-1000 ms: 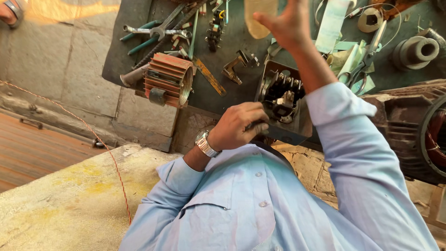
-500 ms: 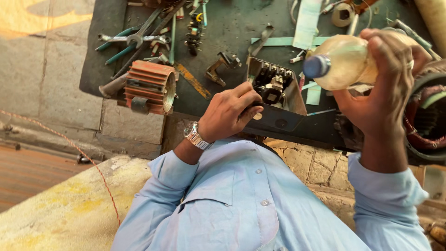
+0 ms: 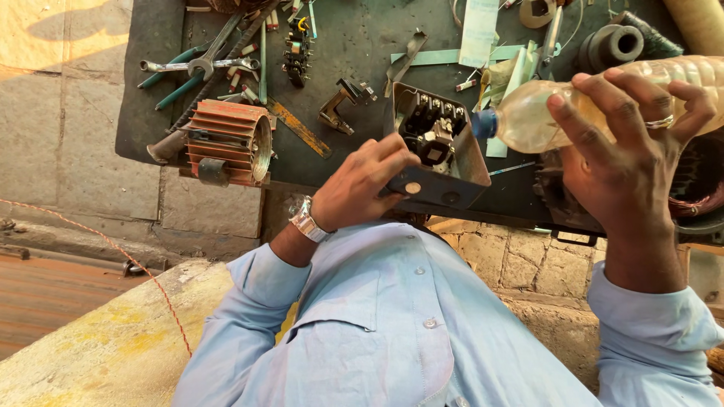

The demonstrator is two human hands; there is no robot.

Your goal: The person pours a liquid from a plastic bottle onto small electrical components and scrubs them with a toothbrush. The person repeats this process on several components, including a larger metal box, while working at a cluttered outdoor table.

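With right-hand fingers (image 3: 603, 120) clamped on the tilted bottle (image 3: 596, 102), its liquid could splash past the switch box (image 3: 437, 154), at nine o'clock of the bottle's mouth, if the gripping left hand (image 3: 362, 188) slips.

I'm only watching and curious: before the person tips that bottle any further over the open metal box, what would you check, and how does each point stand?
1. Left hand steadies the metal box: ok, fingers grip its near wall.
2. Right hand has firm hold of the plastic bottle: ok, fingers wrapped round it.
3. Blue cap off: not ok, it looks on.
4. Neck aimed at the box: ok, it points over the open top.
5. Box level: not ok, tilted.
6. Liquid left in the bottle: cannot tell.
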